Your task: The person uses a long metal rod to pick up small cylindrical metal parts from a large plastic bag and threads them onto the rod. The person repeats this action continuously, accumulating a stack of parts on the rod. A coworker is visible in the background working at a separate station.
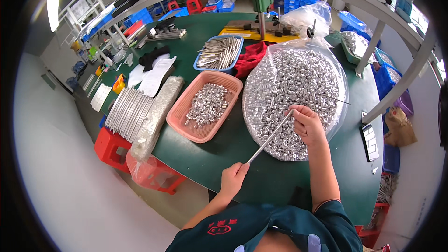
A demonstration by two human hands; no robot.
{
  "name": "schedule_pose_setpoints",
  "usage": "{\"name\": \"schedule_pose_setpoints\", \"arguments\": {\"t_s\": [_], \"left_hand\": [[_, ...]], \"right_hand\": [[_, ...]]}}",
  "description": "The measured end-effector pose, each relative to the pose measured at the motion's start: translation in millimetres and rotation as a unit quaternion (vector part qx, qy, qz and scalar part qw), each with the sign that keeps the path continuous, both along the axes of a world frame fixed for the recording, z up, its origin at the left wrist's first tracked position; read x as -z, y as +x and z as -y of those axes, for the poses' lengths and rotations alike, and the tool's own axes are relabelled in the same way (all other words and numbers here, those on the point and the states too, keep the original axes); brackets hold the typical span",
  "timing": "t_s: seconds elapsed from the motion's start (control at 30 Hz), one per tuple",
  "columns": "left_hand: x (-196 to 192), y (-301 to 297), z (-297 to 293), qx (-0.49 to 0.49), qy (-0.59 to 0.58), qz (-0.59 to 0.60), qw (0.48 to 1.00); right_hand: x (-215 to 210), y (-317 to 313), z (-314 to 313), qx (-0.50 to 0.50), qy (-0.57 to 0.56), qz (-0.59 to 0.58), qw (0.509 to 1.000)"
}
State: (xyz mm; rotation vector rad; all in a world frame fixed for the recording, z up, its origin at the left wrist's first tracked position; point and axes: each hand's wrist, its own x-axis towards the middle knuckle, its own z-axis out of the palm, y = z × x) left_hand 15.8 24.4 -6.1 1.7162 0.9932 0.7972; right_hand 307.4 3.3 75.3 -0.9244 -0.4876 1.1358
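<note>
rod point(269, 137): shiny metal | sleeves point(291, 88): bright metal | basket point(186, 128): matt pink plastic | table point(242, 158): matt green

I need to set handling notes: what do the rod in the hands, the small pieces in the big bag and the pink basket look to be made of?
Rod: thin, silvery, straight, likely bare metal; the left hand and right hand hold its ends.
Small pieces: bright, silvery, probably metal, in a glossy clear plastic bag.
Pink basket: matte, mesh-walled, apparently moulded plastic.
</note>
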Motion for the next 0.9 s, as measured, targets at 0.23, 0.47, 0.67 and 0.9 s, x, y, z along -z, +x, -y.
{"name": "schedule_pose_setpoints", "arguments": {"t_s": [0.23, 0.47, 0.67, 0.9], "left_hand": [[-5.3, 3.9, 2.7, 0.017, -0.010, -0.018, 1.000], [-2.3, 2.3, 2.7, 0.019, -0.009, -0.021, 1.000], [-2.7, 1.9, 2.4, 0.021, -0.006, -0.021, 1.000], [-5.9, 2.8, 1.8, 0.012, 0.007, -0.021, 1.000]], "right_hand": [[0.6, 14.4, 8.1, 0.045, -0.001, 0.072, 0.996], [6.5, 19.8, 8.8, -0.011, 0.009, 0.041, 0.999], [0.0, 11.8, 7.2, 0.056, -0.076, 0.169, 0.981], [-1.5, -2.6, 4.5, -0.027, -0.135, 0.396, 0.908]]}}
